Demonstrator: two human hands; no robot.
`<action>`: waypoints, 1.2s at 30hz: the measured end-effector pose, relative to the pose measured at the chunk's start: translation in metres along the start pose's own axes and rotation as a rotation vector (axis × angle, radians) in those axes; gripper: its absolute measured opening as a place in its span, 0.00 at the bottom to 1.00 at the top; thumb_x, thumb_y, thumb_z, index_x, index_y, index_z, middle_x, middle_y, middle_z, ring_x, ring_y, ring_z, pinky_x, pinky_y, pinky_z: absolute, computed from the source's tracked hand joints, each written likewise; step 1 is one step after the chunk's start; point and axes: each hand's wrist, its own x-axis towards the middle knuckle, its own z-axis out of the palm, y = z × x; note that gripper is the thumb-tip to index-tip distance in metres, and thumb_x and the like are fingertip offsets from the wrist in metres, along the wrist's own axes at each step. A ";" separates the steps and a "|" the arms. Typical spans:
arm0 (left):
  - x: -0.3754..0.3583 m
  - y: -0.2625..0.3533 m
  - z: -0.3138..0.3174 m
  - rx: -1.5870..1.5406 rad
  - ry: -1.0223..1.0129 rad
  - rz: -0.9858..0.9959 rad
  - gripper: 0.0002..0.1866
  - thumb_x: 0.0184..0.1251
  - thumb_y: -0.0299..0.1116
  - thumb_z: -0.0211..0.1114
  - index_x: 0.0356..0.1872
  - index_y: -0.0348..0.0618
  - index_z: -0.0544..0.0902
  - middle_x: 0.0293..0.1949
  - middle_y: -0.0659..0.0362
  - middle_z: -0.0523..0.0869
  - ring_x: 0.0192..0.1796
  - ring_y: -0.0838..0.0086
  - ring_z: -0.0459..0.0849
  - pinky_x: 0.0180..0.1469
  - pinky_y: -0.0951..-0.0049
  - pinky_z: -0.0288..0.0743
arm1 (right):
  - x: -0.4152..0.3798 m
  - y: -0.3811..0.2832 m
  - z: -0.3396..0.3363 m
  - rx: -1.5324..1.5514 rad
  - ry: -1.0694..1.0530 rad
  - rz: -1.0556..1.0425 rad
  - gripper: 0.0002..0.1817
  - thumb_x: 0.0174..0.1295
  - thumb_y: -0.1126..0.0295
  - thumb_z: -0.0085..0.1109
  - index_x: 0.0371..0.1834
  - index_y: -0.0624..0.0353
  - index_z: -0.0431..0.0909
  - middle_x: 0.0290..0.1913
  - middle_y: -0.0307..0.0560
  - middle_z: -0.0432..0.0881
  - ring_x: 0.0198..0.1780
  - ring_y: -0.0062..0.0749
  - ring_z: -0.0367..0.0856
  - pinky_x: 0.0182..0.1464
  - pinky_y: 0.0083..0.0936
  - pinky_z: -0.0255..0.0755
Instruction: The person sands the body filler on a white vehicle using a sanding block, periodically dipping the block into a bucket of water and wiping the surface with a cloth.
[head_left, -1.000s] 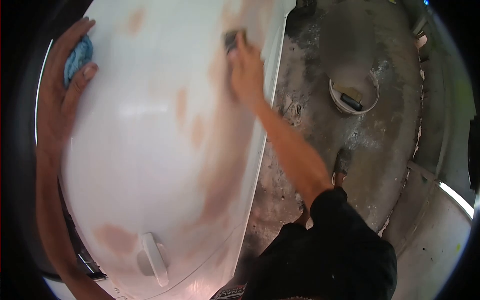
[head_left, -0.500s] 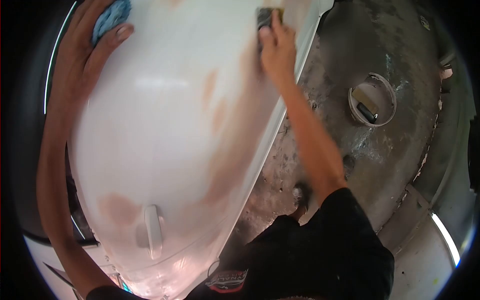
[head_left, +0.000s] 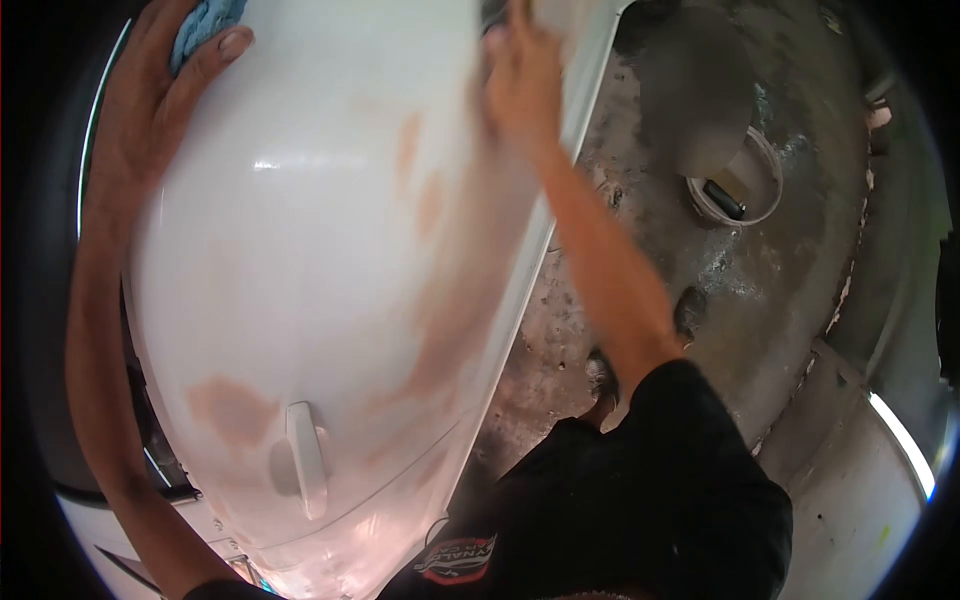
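A white car door [head_left: 300, 260] with brownish sanded patches fills the middle of the view. At the top left, my left hand [head_left: 150, 100] rests along the door's far edge, its fingers closed round a crumpled blue cloth [head_left: 208, 28]. Near the right-hand edge of the panel, my right hand [head_left: 527, 85] presses a dark sanding block [head_left: 493, 14] flat on a long brownish strip. The top of the block is cut off by the frame.
A door handle [head_left: 307, 465] stands out from the lower part of the panel. On the stained floor to the right is a round bucket [head_left: 778, 185] with a dark block inside, partly covered by a blurred grey patch [head_left: 697, 90]. A shod foot [head_left: 600, 372] shows below.
My right hand has slid the sanding block up and left along the strip. The left hand keeps the cloth. The whole view has shifted slightly, and the blurred patch now overlaps the bucket more.
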 end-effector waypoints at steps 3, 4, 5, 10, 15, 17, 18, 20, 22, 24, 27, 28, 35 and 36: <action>-0.002 -0.018 0.006 -0.011 0.006 -0.003 0.31 0.72 0.52 0.62 0.72 0.52 0.75 0.74 0.51 0.71 0.77 0.54 0.67 0.78 0.49 0.61 | -0.151 -0.049 -0.022 0.108 -0.266 0.083 0.20 0.74 0.61 0.62 0.64 0.56 0.79 0.49 0.55 0.82 0.50 0.42 0.81 0.56 0.39 0.76; -0.001 -0.027 0.010 -0.052 0.019 0.043 0.32 0.72 0.54 0.62 0.74 0.58 0.74 0.77 0.55 0.70 0.80 0.56 0.65 0.80 0.49 0.60 | -0.201 -0.061 -0.031 0.187 -0.378 0.156 0.17 0.72 0.61 0.66 0.59 0.56 0.82 0.49 0.53 0.85 0.49 0.39 0.81 0.55 0.38 0.78; 0.000 -0.025 0.011 -0.041 0.017 0.034 0.31 0.72 0.53 0.63 0.74 0.57 0.75 0.76 0.54 0.71 0.79 0.56 0.66 0.79 0.50 0.61 | -0.212 -0.057 -0.045 0.157 -0.354 -0.163 0.17 0.71 0.64 0.66 0.59 0.56 0.82 0.51 0.55 0.84 0.51 0.44 0.81 0.57 0.42 0.76; 0.002 -0.014 -0.002 -0.014 -0.013 0.017 0.32 0.71 0.53 0.65 0.73 0.53 0.76 0.75 0.51 0.72 0.77 0.55 0.69 0.77 0.53 0.64 | -0.046 -0.003 -0.016 0.063 -0.101 -0.159 0.28 0.69 0.68 0.60 0.74 0.49 0.74 0.67 0.54 0.74 0.61 0.57 0.71 0.67 0.46 0.64; 0.001 -0.012 0.001 -0.080 -0.027 -0.058 0.32 0.73 0.53 0.63 0.73 0.52 0.75 0.76 0.51 0.70 0.78 0.55 0.67 0.78 0.51 0.64 | 0.045 0.021 -0.005 -0.002 -0.045 0.138 0.28 0.71 0.68 0.53 0.76 0.52 0.70 0.64 0.63 0.73 0.59 0.59 0.71 0.64 0.46 0.64; 0.003 -0.008 -0.001 -0.070 -0.024 -0.061 0.32 0.73 0.54 0.62 0.74 0.52 0.74 0.76 0.51 0.69 0.78 0.56 0.67 0.78 0.51 0.64 | -0.031 -0.011 -0.018 0.025 -0.044 0.018 0.30 0.69 0.71 0.53 0.77 0.52 0.70 0.62 0.65 0.74 0.57 0.58 0.73 0.60 0.47 0.65; 0.004 -0.007 -0.001 -0.049 -0.027 -0.059 0.32 0.74 0.54 0.61 0.74 0.52 0.74 0.76 0.51 0.69 0.78 0.56 0.66 0.78 0.50 0.64 | -0.089 -0.021 -0.018 -0.003 -0.017 -0.141 0.29 0.67 0.72 0.57 0.75 0.52 0.73 0.65 0.63 0.73 0.59 0.56 0.73 0.59 0.47 0.66; 0.000 -0.006 -0.002 -0.016 -0.054 -0.060 0.32 0.74 0.54 0.60 0.74 0.52 0.74 0.76 0.52 0.69 0.79 0.56 0.66 0.78 0.49 0.64 | -0.213 -0.036 -0.032 -0.010 -0.343 -0.150 0.28 0.68 0.63 0.64 0.73 0.36 0.75 0.69 0.57 0.72 0.64 0.58 0.70 0.69 0.48 0.65; 0.002 -0.006 -0.002 0.005 -0.058 -0.064 0.32 0.74 0.55 0.60 0.74 0.53 0.73 0.77 0.52 0.69 0.79 0.57 0.66 0.78 0.49 0.64 | -0.249 -0.033 -0.056 0.177 -0.435 -0.300 0.30 0.66 0.64 0.66 0.73 0.36 0.75 0.69 0.57 0.74 0.63 0.58 0.71 0.67 0.50 0.66; 0.002 -0.010 -0.003 0.026 -0.071 -0.039 0.33 0.74 0.56 0.60 0.74 0.52 0.73 0.77 0.52 0.69 0.79 0.56 0.66 0.78 0.49 0.64 | -0.223 -0.006 -0.044 0.028 -0.384 -0.329 0.30 0.67 0.66 0.64 0.74 0.38 0.74 0.69 0.58 0.74 0.63 0.60 0.71 0.67 0.51 0.66; 0.003 -0.015 -0.002 -0.002 -0.086 -0.023 0.36 0.74 0.61 0.59 0.74 0.49 0.73 0.77 0.51 0.68 0.79 0.54 0.65 0.79 0.47 0.61 | -0.080 0.032 -0.019 0.025 -0.227 -0.107 0.29 0.73 0.67 0.55 0.78 0.48 0.68 0.69 0.67 0.71 0.63 0.63 0.71 0.69 0.54 0.64; 0.004 -0.017 -0.002 -0.023 -0.088 -0.021 0.38 0.73 0.64 0.58 0.74 0.48 0.73 0.77 0.50 0.68 0.79 0.53 0.65 0.79 0.47 0.60 | -0.024 0.053 -0.013 0.066 -0.156 -0.126 0.29 0.74 0.65 0.53 0.79 0.52 0.67 0.68 0.70 0.70 0.63 0.63 0.70 0.69 0.53 0.63; -0.002 -0.028 -0.003 -0.059 -0.137 -0.010 0.37 0.76 0.63 0.55 0.76 0.49 0.68 0.76 0.41 0.65 0.77 0.45 0.66 0.76 0.43 0.64 | 0.246 0.192 0.024 -0.074 0.117 -0.124 0.28 0.75 0.64 0.51 0.78 0.56 0.67 0.57 0.66 0.79 0.57 0.60 0.78 0.62 0.46 0.71; -0.001 -0.026 -0.006 -0.053 -0.147 -0.010 0.37 0.76 0.62 0.55 0.77 0.49 0.67 0.76 0.39 0.65 0.77 0.43 0.66 0.75 0.43 0.64 | 0.266 0.207 0.029 -0.116 0.134 -0.088 0.28 0.75 0.63 0.51 0.78 0.56 0.68 0.58 0.67 0.79 0.57 0.61 0.78 0.62 0.45 0.71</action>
